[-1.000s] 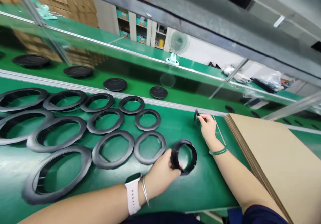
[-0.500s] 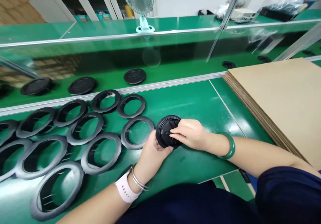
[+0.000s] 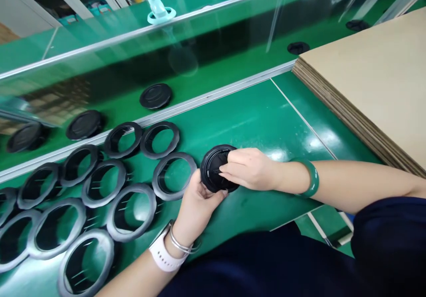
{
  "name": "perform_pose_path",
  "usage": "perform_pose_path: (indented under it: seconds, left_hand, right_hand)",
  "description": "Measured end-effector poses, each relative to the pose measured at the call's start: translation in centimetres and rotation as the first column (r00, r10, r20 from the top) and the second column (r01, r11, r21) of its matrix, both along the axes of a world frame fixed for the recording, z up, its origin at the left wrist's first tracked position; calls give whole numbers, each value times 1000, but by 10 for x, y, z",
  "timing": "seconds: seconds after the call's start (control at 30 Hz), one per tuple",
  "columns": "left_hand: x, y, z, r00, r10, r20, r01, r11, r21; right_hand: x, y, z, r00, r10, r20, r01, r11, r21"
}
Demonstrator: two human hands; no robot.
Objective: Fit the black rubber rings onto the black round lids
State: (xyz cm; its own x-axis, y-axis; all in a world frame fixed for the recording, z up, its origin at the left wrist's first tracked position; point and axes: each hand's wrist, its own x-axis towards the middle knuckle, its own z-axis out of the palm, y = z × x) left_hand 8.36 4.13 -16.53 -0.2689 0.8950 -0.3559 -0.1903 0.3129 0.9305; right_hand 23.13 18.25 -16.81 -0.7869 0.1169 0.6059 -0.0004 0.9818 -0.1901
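Note:
A round black plastic part [image 3: 213, 166], disc-like with a ridged rim, is held above the green table. My left hand [image 3: 199, 199] grips its rim from the lower left, thumb along the near edge. Over its face, my right hand [image 3: 248, 169] is closed with the fingers pinched near the centre; whether something small is between them I cannot make out. Just left of my left hand lies a black ring [image 3: 175, 176], and several similar rings [image 3: 131, 212] spread across the table beyond it.
Behind the table runs a green belt [image 3: 213, 77] carrying round black discs [image 3: 155, 96]. A metal rail [image 3: 219, 92] separates it from the table. Stacked cardboard sheets [image 3: 372, 80] lie at the right. A small fan [image 3: 158, 11] stands on the upper shelf.
The view has tilted and shifted, so the surroundings sit differently in it. Both hands keep hold at the black part, with the right fingers still pinched near its centre.

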Motion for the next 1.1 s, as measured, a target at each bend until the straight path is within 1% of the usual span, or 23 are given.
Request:
perform_pose_path:
  seconds: [0.2, 0.33, 0.43, 0.7, 0.83, 1.0, 1.1]
  left_hand:
    - [0, 0, 0, 1000, -12, 0, 12, 1000, -11]
    - [1, 0, 2, 1000, -16, 1, 16, 1000, -9]
    - [1, 0, 3, 999, -28, -20, 27, 999, -35]
    - [0, -1, 3, 987, -50, -151, 37, 996, -83]
    - [0, -2, 2, 978, -53, -200, 39, 997, -74]
    - [0, -4, -1, 962, -78, -262, 60, 995, -76]
    - [0, -6, -4, 942, -78, -326, 60, 996, -66]
  right_hand:
    - [0, -1, -2, 999, 13, 32, -12, 1000, -14]
    - [0, -2, -4, 998, 7, 56, -3, 998, -70]
    - [0, -4, -4, 998, -7, 68, 16, 992, -125]
    - [2, -7, 2, 989, -10, 149, 38, 982, -184]
    - [3, -9, 5, 982, -14, 190, 48, 983, -177]
    - [4, -12, 8, 979, -25, 202, 68, 975, -209]
    - [3, -13, 9, 975, -40, 217, 82, 979, -187]
